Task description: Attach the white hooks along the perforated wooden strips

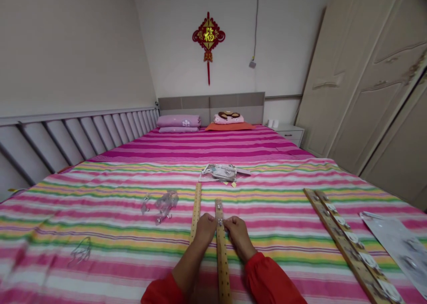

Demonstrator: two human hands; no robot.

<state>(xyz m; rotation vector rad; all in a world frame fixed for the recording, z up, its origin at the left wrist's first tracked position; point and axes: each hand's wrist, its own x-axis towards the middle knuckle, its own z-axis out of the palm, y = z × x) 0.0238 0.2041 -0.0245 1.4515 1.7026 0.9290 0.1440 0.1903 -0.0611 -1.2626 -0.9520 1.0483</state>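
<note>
Two narrow wooden strips with rows of holes lie lengthways on the striped bedspread in front of me. My left hand (204,229) and my right hand (236,231) pinch from both sides at a small clear and metal piece (220,222) on the right strip (221,255). Both hands have fingers curled together. The left strip (196,211) runs beside my left hand. Red sleeves cover my forearms.
Clear plastic bags with small hardware (163,204) lie left of the strips, and an opened packet (220,172) lies ahead. Another wooden strip with fitted clear pieces (350,241) and a plastic sheet (396,244) lie at right. Pillows, a headboard and a wardrobe (376,99) stand beyond.
</note>
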